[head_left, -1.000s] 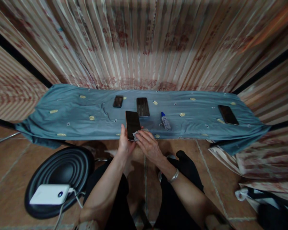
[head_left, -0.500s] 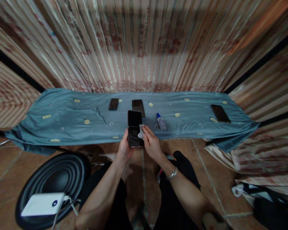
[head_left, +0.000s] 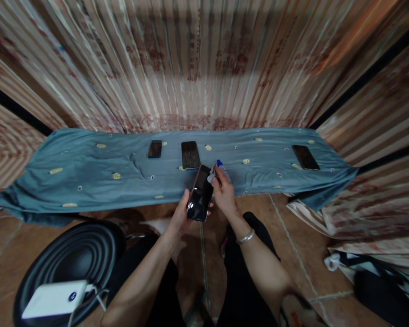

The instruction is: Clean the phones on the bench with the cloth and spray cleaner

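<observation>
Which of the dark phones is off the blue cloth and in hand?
The glossy black phone gripped by the left hand, tilted over the table edge. The other dark phones, centre and far right, lie flat on the blue cloth.

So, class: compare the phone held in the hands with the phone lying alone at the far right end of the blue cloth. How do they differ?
The held phone is lifted off the blue cloth and tilted, gripped by the left hand; the far-right phone lies flat, untouched. The held phone has the right hand pressing a small cloth beside its top; the far-right phone has nothing by it. Both are dark, rectangular and glossy.
</observation>
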The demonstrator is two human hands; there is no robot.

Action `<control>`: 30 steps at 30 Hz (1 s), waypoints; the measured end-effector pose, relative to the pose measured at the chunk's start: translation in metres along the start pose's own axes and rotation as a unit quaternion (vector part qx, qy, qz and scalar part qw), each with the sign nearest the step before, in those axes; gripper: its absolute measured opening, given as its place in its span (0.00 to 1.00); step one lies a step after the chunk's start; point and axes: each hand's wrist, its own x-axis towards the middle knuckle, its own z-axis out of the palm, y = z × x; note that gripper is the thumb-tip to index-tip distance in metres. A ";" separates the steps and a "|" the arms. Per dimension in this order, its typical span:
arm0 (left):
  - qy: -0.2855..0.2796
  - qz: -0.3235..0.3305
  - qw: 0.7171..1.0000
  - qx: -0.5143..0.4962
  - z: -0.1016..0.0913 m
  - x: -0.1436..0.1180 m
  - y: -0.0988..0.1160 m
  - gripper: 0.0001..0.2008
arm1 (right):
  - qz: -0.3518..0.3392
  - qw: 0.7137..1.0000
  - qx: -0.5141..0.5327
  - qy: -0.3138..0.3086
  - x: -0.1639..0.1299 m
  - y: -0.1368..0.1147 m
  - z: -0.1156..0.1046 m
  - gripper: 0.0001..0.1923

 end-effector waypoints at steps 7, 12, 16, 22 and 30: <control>-0.002 0.007 0.997 0.070 -0.005 0.002 -0.003 0.25 | -0.034 0.999 -0.003 -0.021 0.002 -0.003 -0.014 0.21; -0.002 0.012 0.988 0.151 -0.013 0.010 -0.014 0.30 | -0.095 0.994 -0.034 -0.043 -0.002 -0.011 -0.016 0.21; -0.001 0.022 0.988 0.151 -0.015 0.012 -0.015 0.30 | -0.119 0.990 -0.058 -0.057 -0.006 -0.015 -0.013 0.23; 0.030 0.060 0.991 0.116 -0.014 0.012 -0.007 0.25 | -0.173 0.979 -0.054 -0.093 -0.015 -0.022 -0.005 0.23; 0.078 0.158 0.977 0.122 -0.026 0.025 -0.005 0.18 | -0.244 0.956 -0.051 -0.152 -0.036 -0.039 0.007 0.21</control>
